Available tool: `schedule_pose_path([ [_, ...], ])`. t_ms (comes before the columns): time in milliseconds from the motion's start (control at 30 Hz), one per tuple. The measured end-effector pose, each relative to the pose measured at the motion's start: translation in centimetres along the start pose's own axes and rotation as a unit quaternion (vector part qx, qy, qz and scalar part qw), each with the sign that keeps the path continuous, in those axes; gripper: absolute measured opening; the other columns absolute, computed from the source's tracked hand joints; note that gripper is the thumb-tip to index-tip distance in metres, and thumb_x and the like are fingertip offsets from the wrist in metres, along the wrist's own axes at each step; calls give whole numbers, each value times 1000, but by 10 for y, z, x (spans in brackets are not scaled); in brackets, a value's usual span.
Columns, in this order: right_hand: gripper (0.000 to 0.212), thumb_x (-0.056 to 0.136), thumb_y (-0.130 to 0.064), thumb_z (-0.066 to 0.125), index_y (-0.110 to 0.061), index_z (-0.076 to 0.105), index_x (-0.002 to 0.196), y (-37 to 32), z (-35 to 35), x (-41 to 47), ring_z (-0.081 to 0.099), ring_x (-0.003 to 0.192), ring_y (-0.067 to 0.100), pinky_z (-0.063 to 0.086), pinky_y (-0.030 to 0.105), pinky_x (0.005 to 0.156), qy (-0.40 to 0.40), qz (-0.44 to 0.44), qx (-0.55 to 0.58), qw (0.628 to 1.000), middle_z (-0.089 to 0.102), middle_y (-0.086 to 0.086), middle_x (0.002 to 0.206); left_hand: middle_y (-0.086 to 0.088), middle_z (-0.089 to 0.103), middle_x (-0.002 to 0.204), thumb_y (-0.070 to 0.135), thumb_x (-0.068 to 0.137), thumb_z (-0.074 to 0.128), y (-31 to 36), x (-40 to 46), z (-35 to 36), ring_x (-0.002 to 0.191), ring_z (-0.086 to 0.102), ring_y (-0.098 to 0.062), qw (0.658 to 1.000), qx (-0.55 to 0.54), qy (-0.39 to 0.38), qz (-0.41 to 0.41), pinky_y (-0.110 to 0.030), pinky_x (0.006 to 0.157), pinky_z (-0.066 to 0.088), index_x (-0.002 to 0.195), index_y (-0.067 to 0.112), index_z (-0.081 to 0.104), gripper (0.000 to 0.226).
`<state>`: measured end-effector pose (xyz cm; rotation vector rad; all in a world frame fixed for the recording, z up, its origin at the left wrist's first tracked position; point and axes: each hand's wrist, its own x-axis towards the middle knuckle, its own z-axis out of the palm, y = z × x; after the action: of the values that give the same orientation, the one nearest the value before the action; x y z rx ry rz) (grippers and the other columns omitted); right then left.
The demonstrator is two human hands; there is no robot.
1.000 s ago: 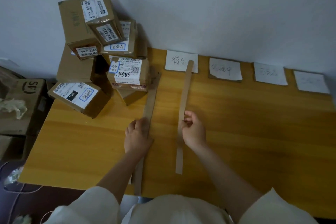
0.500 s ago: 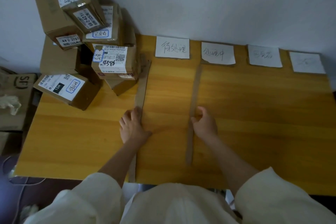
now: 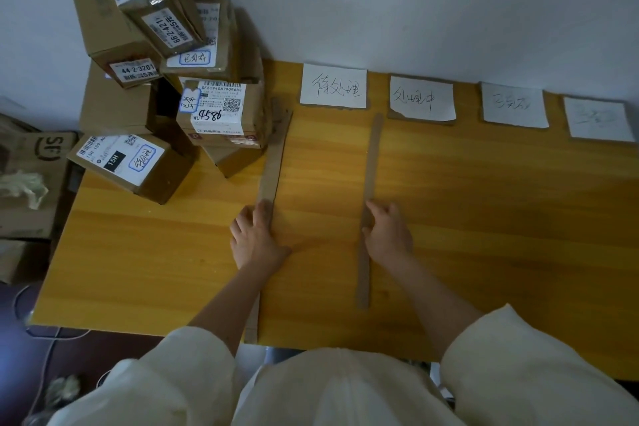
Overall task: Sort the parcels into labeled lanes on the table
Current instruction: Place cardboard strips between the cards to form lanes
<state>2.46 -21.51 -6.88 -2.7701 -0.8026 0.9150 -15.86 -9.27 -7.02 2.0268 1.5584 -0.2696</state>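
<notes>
Several cardboard parcels point(image 3: 221, 114) with white shipping labels are piled at the table's back left corner. Along the back edge lie paper lane labels point(image 3: 333, 86), point(image 3: 422, 98), point(image 3: 514, 104), point(image 3: 599, 118). Two long cardboard strips run front to back as lane dividers. My left hand point(image 3: 257, 239) rests flat on the left strip point(image 3: 275, 162). My right hand point(image 3: 387, 233) presses its fingers on the right strip point(image 3: 372, 156), which now lies between the first two labels.
The wooden table point(image 3: 484, 218) stands against a white wall. More cardboard boxes point(image 3: 38, 156) and crumpled paper sit on the floor to the left. Cables lie on the floor at the front left.
My right hand has slid the right strip to the right, from under the first label to the gap between the first two labels. My left hand stayed on the left strip.
</notes>
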Motion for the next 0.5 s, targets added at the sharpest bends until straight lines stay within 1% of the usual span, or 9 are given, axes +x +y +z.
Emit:
schedule_pose_path([
  [67, 56, 99, -18, 53, -29, 33, 150, 1, -1, 5, 31, 141, 32, 44, 43, 104, 0, 2, -1, 1000, 25, 10, 156, -9, 19, 151, 34, 63, 83, 1, 0, 0, 136, 23, -34, 1000, 1, -1, -3, -45, 108, 33, 147, 30, 17, 107],
  [200, 57, 99, -15, 53, -31, 33, 150, 0, -5, 9, 26, 144, 32, 40, 42, 106, 5, 7, -2, 1000, 22, 9, 158, -8, 20, 150, 34, 63, 84, 1, 1, 0, 135, 23, -33, 1000, 3, 1, -5, -45, 108, 34, 147, 31, 18, 107],
  [267, 57, 98, -17, 55, -31, 34, 150, -2, -8, 8, 28, 143, 32, 41, 41, 104, 4, 9, 4, 1000, 25, 9, 156, -8, 20, 150, 35, 62, 84, 0, 2, -1, 135, 23, -32, 1000, 5, 2, -6, -44, 107, 33, 147, 31, 17, 108],
  [333, 53, 96, -23, 57, -29, 40, 146, -4, -11, 5, 41, 132, 30, 46, 39, 96, 35, -6, 13, 999, 39, 7, 143, -8, 20, 150, 38, 62, 84, 0, 2, -2, 136, 23, -32, 1000, 10, -1, -4, -44, 108, 33, 148, 30, 16, 110],
  [400, 42, 95, -28, 58, -27, 50, 136, -12, -11, 0, 52, 115, 24, 50, 34, 82, 85, -41, 39, 995, 48, 2, 127, -9, 21, 149, 43, 64, 82, -3, 2, -3, 136, 23, -33, 1000, 4, -2, 0, -45, 108, 32, 148, 29, 16, 109],
  [433, 36, 95, -29, 58, -27, 54, 131, -19, -11, -3, 55, 108, 20, 49, 30, 76, 98, -61, 62, 991, 52, -1, 121, -9, 23, 149, 44, 67, 80, -6, 2, -4, 135, 24, -33, 1000, -14, 1, 2, -45, 108, 32, 149, 28, 18, 104],
  [500, 28, 95, -31, 57, -26, 58, 123, -36, -6, -9, 58, 96, 14, 44, 24, 70, 73, -88, 110, 987, 58, -5, 113, -9, 32, 147, 41, 78, 71, -13, 2, -8, 134, 29, -32, 997, -76, 19, 8, -44, 107, 34, 147, 24, 27, 84],
])
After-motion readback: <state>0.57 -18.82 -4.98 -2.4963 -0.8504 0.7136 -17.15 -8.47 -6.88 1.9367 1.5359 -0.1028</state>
